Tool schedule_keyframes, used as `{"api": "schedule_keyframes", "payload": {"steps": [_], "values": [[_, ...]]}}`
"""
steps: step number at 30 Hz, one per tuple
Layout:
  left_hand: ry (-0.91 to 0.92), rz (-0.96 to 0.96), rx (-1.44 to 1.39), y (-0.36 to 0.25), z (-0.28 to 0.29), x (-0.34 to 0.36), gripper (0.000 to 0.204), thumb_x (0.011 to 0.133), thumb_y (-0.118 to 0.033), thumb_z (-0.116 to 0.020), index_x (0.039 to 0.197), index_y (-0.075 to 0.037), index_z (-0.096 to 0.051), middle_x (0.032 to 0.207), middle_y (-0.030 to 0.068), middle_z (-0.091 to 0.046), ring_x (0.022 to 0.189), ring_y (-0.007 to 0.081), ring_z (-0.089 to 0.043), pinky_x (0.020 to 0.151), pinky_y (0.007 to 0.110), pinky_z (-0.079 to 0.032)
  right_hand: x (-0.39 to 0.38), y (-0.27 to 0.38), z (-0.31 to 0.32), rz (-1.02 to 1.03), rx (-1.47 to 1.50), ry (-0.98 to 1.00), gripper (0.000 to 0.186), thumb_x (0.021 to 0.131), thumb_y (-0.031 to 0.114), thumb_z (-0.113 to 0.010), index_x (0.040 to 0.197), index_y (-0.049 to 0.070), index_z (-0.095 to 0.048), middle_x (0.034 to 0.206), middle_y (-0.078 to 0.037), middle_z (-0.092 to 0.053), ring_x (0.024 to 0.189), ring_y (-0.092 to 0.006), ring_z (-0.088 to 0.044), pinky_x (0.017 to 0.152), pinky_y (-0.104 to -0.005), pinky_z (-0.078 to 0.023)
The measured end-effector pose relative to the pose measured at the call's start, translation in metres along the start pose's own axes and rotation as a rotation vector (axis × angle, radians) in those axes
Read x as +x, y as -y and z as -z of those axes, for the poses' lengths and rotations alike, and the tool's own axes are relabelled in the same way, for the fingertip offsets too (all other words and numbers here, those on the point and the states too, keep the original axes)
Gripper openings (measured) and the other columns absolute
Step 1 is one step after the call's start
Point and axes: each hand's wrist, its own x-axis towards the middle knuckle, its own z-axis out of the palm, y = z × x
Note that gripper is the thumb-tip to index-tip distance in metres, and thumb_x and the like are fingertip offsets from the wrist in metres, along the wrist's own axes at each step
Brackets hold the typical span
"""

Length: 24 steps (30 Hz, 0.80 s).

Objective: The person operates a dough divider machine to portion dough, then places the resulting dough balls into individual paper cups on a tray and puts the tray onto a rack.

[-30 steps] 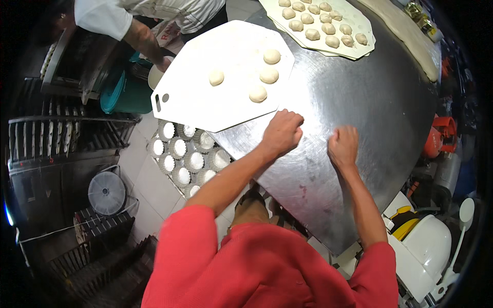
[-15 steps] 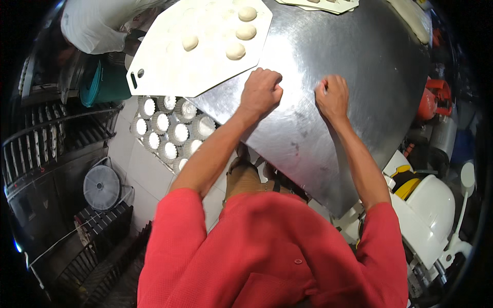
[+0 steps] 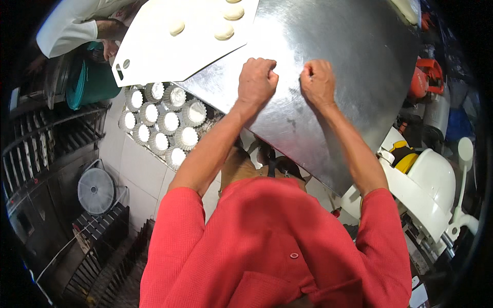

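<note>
My left hand (image 3: pixel 258 83) is curled closed on the bare steel table (image 3: pixel 359 66), right of a white board. Level with it, a short gap to the right, my right hand (image 3: pixel 319 84) rests in the same curled shape. Whatever lies beneath either palm is hidden by the fingers. On the white board (image 3: pixel 154 54), beyond and left of my left hand, sit several round pale dough balls (image 3: pixel 224 31).
Several fluted metal moulds (image 3: pixel 168 122) stand below the board's near edge. A co-worker's hand (image 3: pixel 110 49) is beside the board's left corner, above a teal bin (image 3: pixel 102 81). A white machine (image 3: pixel 432 179) stands at right, near a red object (image 3: pixel 419 82). More dough (image 3: pixel 407 10) lies far right.
The whole view has shifted, so the board and table appear further up and left. A co-worker's hand has come into sight by the board's corner. Both my hands remain curled on the table.
</note>
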Motion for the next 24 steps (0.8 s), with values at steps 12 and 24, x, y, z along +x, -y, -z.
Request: {"api": "schedule_keyframes", "payload": {"steps": [12, 24], "values": [[0.068, 0.147, -0.061, 0.004, 0.035, -0.025, 0.019, 0.081, -0.013, -0.074, 0.1, -0.007, -0.076, 0.089, 0.0086, -0.072, 0.088, 0.0242, -0.066, 0.082, 0.036, -0.052, -0.035, -0.001, 0.033, -0.017, -0.048, -0.016, 0.008, 0.081, 0.011, -0.065, 0.083, 0.006, -0.059, 0.084, -0.013, -0.059, 0.085, -0.0333, -0.056, 0.078, -0.0428, -0.044], [0.303, -0.1, 0.358, 0.018, 0.022, 0.011, 0.041, 0.098, -0.036, -0.054, 0.132, -0.012, -0.058, 0.128, 0.0133, -0.056, 0.118, 0.0331, -0.049, 0.1, 0.049, -0.034, -0.01, -0.004, 0.025, 0.061, -0.207, 0.159, 0.026, 0.097, 0.036, -0.057, 0.099, 0.011, -0.061, 0.087, -0.009, -0.059, 0.086, -0.03, -0.055, 0.079, -0.0457, -0.039]]}}
